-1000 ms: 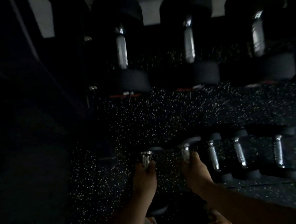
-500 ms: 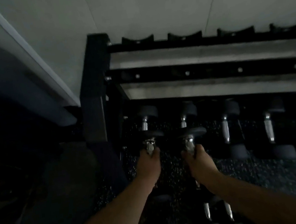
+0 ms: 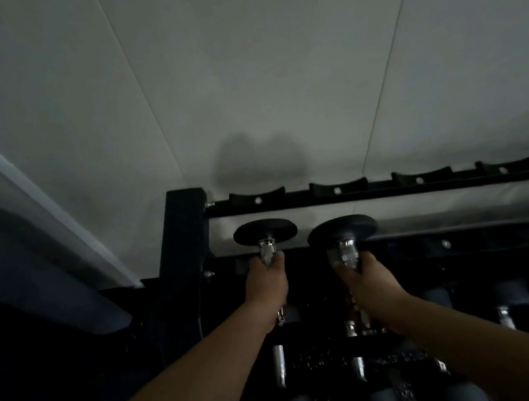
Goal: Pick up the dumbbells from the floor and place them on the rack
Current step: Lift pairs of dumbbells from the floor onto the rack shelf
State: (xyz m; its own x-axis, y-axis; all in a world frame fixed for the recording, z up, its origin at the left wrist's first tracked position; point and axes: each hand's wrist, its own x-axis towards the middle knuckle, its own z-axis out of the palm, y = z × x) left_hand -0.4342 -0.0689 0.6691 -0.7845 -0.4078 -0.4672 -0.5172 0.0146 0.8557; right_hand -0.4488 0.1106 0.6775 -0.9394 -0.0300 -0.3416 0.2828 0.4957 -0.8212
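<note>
Gripping one dumbbell point(image 3: 265, 234) each, both hands point(image 3: 267, 283) point them lengthwise toward the rack point(image 3: 392, 187).

Dim, soft, slightly blurred, wide-angle view

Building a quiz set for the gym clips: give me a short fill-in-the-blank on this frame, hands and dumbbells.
1. Each hand holds one ____ by its chrome handle.
2. The left hand holds its dumbbell ____ in the frame than the one in the right hand.
3. The curved cradles on the rack's top rail hold ____ dumbbells.

Missing words: dumbbell; higher; no
</note>
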